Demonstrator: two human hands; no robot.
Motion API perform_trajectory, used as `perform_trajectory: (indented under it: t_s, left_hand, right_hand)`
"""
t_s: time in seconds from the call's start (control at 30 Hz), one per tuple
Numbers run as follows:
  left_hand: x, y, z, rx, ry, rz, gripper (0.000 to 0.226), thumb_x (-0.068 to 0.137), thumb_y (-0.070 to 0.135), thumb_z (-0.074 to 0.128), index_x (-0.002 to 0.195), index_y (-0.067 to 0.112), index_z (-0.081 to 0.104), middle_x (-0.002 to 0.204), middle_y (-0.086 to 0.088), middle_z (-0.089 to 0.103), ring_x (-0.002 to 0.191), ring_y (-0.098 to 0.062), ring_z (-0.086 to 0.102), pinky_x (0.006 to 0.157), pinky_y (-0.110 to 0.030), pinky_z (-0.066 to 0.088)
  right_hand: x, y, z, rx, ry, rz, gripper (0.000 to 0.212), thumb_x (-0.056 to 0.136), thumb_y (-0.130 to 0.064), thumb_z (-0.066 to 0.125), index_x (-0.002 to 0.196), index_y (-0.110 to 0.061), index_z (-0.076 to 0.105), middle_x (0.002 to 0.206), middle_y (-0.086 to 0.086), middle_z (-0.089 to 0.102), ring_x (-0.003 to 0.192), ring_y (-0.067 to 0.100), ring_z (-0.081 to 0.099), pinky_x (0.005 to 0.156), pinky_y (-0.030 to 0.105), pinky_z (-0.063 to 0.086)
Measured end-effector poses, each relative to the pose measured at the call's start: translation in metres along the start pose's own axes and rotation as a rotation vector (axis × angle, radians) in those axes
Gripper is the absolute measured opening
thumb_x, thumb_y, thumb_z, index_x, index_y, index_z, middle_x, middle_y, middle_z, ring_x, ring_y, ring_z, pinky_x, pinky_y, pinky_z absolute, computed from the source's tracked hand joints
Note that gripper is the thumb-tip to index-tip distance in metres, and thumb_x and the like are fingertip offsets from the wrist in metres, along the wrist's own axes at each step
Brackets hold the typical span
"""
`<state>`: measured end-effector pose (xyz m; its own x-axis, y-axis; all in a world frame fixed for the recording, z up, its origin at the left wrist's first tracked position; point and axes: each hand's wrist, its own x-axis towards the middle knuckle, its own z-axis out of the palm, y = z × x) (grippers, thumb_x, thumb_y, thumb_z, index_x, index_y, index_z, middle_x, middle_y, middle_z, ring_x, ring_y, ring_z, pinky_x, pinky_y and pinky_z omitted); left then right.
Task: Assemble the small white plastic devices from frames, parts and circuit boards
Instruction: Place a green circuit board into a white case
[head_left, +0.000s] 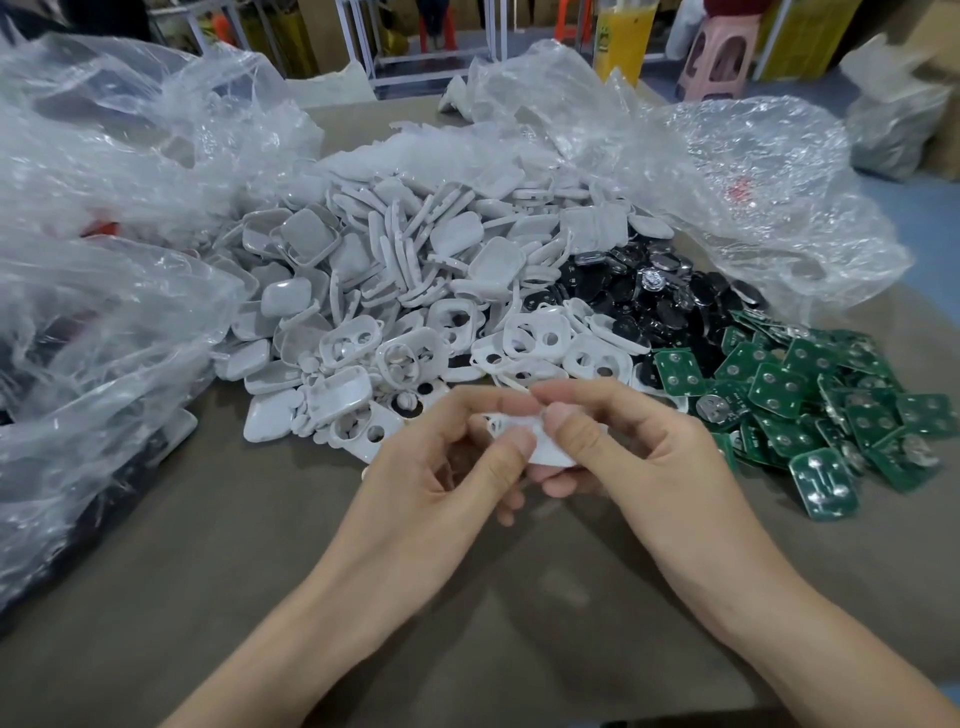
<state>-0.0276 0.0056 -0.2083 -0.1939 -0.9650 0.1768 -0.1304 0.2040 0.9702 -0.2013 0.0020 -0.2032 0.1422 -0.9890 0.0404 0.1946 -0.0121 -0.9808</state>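
Held piece mostly under your fingers; bags and frame edges hide the rest.

Your left hand (441, 483) and right hand (649, 467) cover most of the white piece (550, 453) at centre. Only a looped edge and a flat corner show, so can't tell if it's one part or two, or what your right fingertips pinch. Both forearms are cut by the bottom edge. Clear bag (104, 322) at 9 o'clock runs off the left edge, dark contents unreadable through the film. Second bag (769, 171) at 1 o'clock has a red blot inside, blurred. Black parts (670, 312) at 1 o'clock are too small to identify. Green boards (779, 389) at 3 o'clock have illegible markings.
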Motion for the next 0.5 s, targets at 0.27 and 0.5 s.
perform_trajectory:
  t_s: [0.27,0.5]
  left_hand:
    - [-0.002,0.006,-0.003,-0.264,0.008,-0.050,0.020,0.082,0.037,0.073,0.097,0.025,0.077,0.071,-0.003,0.067,0.058,-0.014,0.062,0.058,-0.025,0.055]
    - [-0.010,0.002,0.001,-0.009,0.094,0.193,0.015,0.088,0.027,0.072,0.102,0.034,0.073,0.073,0.006,0.070,0.057,-0.009,0.063,0.059,-0.018,0.053]
  right_hand:
    - [-0.009,0.001,0.002,-0.214,0.057,-0.151,0.024,0.079,-0.020,0.079,0.098,-0.034,0.075,0.082,-0.003,0.077,0.075,0.007,0.071,0.074,0.016,0.053]
    - [-0.015,0.000,0.003,-0.213,0.075,-0.270,0.022,0.076,-0.025,0.078,0.096,-0.034,0.076,0.092,-0.013,0.078,0.078,0.007,0.075,0.074,0.013,0.054]
